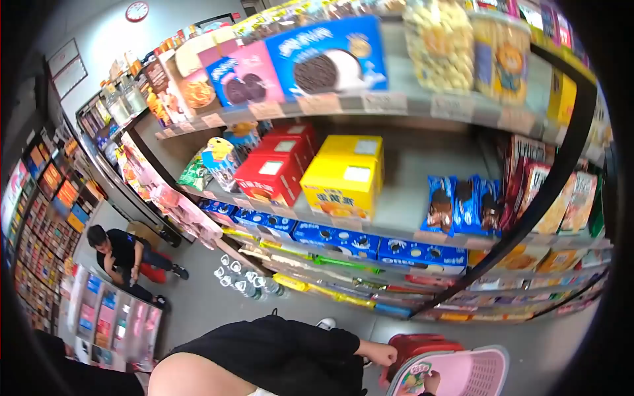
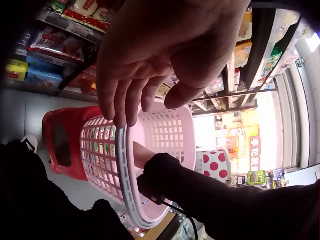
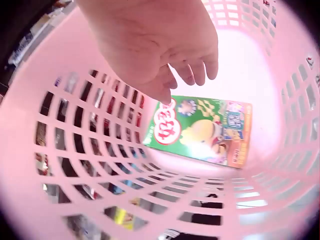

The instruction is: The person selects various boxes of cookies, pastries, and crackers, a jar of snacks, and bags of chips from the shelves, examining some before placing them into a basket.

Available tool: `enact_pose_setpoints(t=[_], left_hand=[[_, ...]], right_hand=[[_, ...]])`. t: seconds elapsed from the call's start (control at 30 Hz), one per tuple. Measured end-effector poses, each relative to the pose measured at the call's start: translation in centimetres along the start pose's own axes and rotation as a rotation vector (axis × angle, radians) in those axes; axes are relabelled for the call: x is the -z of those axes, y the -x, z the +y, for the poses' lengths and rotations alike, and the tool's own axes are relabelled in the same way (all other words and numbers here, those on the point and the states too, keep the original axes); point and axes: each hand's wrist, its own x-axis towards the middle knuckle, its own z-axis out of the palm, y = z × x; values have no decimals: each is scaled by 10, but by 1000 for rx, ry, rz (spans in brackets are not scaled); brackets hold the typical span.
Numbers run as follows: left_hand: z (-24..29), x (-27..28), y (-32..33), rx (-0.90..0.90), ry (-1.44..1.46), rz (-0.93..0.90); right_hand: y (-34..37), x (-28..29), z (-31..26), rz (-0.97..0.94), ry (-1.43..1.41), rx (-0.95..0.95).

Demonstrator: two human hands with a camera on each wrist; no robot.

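A green snack box (image 3: 192, 127) lies flat on the bottom of the pink basket (image 3: 30, 150). My right hand (image 3: 160, 45) is inside the basket over the box, fingers loosely bent with nothing in them; its thumb tip is near the box's edge, and touching cannot be told. In the head view the right hand (image 1: 431, 383) overlaps the box (image 1: 415, 377). My left hand (image 2: 165, 50) hangs relaxed and empty by the rim of the basket (image 2: 123, 165), fingers pointing down. From the head view, the left hand (image 1: 378, 353) is left of the pink basket (image 1: 485, 369).
A red basket (image 1: 422, 343) adjoins the pink one. Shelves ahead hold a yellow box (image 1: 343, 178), red boxes (image 1: 271, 175) and blue cookie boxes (image 1: 327, 59). Bottled water (image 1: 244, 277) stands on the floor. A person (image 1: 122, 257) in dark clothes is at the left.
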Motion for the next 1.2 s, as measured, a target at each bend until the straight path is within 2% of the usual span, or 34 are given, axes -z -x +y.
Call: enact_pose_setpoints(t=[0.07, 0.1, 0.13, 0.17, 0.2, 0.23, 0.27, 0.3, 0.37, 0.43, 0.5, 0.57, 0.63, 0.67, 0.7, 0.77, 0.83, 0.9, 0.97, 1.03, 1.13, 1.17, 1.2], left_hand=[[20, 20, 26, -42, -42, -2], [36, 32, 40, -56, -105, -26], [41, 37, 51, -162, -144, 59], [45, 43, 62, -266, -180, 145], [61, 51, 85, -287, -157, 175], [72, 66, 100, -291, -288, 91], [90, 81, 124, -317, -393, 48], [110, 96, 152, -342, -500, 5], [136, 124, 209, -484, -497, 55], [160, 148, 281, -551, -500, 148], [170, 168, 352, -688, -523, 320], [172, 185, 418, -771, -494, 493], [168, 200, 483, -751, -508, 690], [164, 205, 515, -739, -549, 852], [159, 210, 543, -722, -590, 1015], [145, 219, 582, -731, -499, 1422], [129, 245, 614, -865, -419, 1682], [115, 280, 643, -959, -547, 2005], [111, 300, 666, -938, -568, 2124], [107, 321, 678, -817, -607, 2250], [103, 351, 688, -819, -447, 2204], [105, 357, 691, -825, -455, 2188], [107, 362, 696, -871, -368, 2095]], right_hand=[[-8, 21, -57, 107, -16, 71], [-6, 33, -110, 161, -23, 102], [-2, 44, -180, 214, -30, 133], [41, 83, -289, 253, 125, 30], [52, 93, -322, 295, 13, -5], [60, 100, -348, 336, -95, -32], [70, 106, -382, 397, -294, 53], [60, 105, -376, 412, -423, 167], [80, 112, -441, 482, -322, 362], [85, 109, -487, 417, -422, 609], [108, 106, -551, 284, -427, 648], [135, 99, -619, 295, -232, 941], [136, 80, -654, 325, -346, 1100], [139, 83, -669, 187, -218, 1173], [147, 73, -692, 209, -249, 1227], [158, 62, -733, 119, -221, 1310], [166, 44, -767, 80, -226, 1306], [166, 23, -801, 122, -262, 1356], [169, 7, -830, -6, -258, 1349], [177, -20, -865, -74, -263, 1383], [185, -64, -910, -188, -190, 1496], [189, -80, -923, -139, -121, 1631], [194, -95, -938, -100, -70, 1779]])
